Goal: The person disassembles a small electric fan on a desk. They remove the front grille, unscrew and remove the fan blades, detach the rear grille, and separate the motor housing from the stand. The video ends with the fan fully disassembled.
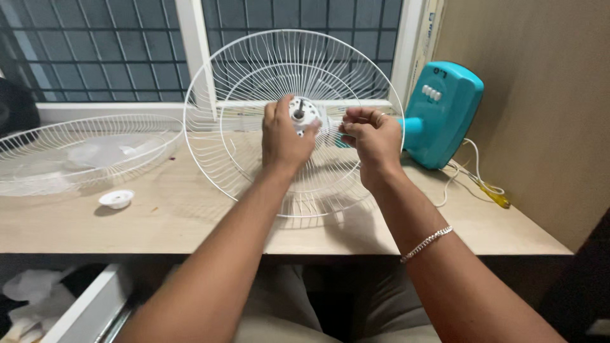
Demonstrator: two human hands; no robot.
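Head view: left hand (284, 136) grips the fan hub (304, 113) inside the wire guard (216, 152); right hand (373, 136) pinches beside it.

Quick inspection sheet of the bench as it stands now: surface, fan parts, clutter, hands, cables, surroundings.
Surface: light wooden table, against a window.
Job's things: rear fan guard, white wire, stands upright around the motor hub; teal fan base lies on its side behind it.
Clutter: second fan guard lies flat at left over a pale blade; white round cap in front of it.
Grippers: left hand on the hub; right hand closed beside it, contents hidden.
Cables: white cord with a yellow end by the base.
Surroundings: barred window, brown wall panel, open drawer below left.
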